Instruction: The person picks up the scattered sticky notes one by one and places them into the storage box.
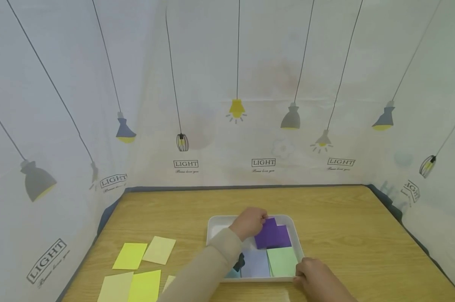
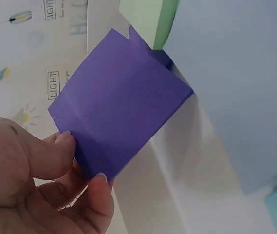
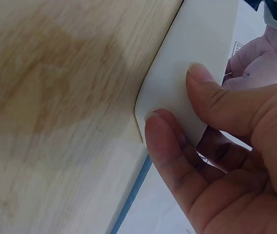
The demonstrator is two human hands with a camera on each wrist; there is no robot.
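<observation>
My left hand (image 1: 248,223) is over the back of a white tray (image 1: 221,220) and pinches a purple sticky note (image 1: 266,235) by one corner. In the left wrist view, thumb and fingers of the left hand (image 2: 46,180) hold that note's (image 2: 114,105) edge at a tilt. A second purple note (image 1: 285,237) shows partly behind it. Light green notes (image 1: 282,262), pale blue notes (image 1: 255,265) and teal notes (image 1: 232,274) lie along the tray's front. At the tray's front right corner, my right hand (image 1: 318,277) grips the wall (image 3: 182,73) between thumb and fingers.
Left of the tray on the wooden table (image 1: 336,218) lie bright yellow notes (image 1: 130,256) and pale yellow notes (image 1: 159,249), with another partly hidden by the left sleeve (image 1: 208,268). A light cloth (image 1: 212,84) printed with lamps surrounds the table's back and sides.
</observation>
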